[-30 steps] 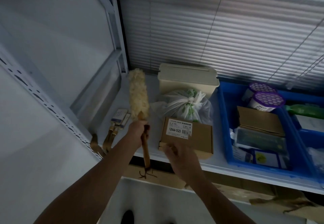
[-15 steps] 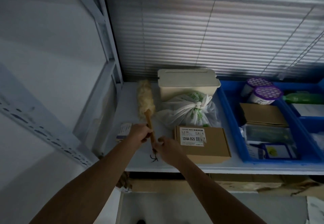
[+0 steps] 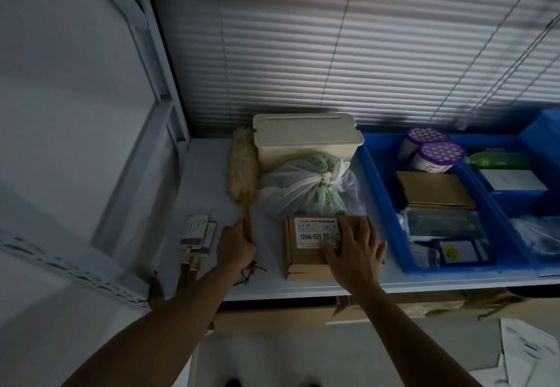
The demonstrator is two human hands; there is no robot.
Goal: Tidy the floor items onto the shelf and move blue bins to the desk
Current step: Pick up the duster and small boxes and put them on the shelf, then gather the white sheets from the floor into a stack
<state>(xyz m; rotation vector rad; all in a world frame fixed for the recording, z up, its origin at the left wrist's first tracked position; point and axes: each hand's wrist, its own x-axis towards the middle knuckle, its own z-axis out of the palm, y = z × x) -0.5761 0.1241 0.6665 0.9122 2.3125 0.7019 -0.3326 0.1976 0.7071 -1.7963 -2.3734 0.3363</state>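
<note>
Right hand [image 3: 354, 254] has left the duster [image 3: 242, 168] for the cardboard box [image 3: 303, 258].
It lies flat there, fingers spread; left hand [image 3: 236, 245] grips the duster's handle.

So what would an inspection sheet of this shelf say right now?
Surface: white shelf, dimly lit.
Job's things: duster beside the cream box; cardboard box near the front edge; blue bins on the shelf, holding goods.
Clutter: tied bag in front of the cream box; tags at the left; purple-lidded tubs in a bin.
Hands: left hand grips the duster's handle; right hand rests flat on the cardboard box.
Cables: nothing seen.
Surroundings: blinds behind; shelf post at the left; torn cardboard below the shelf; papers on the floor.
</note>
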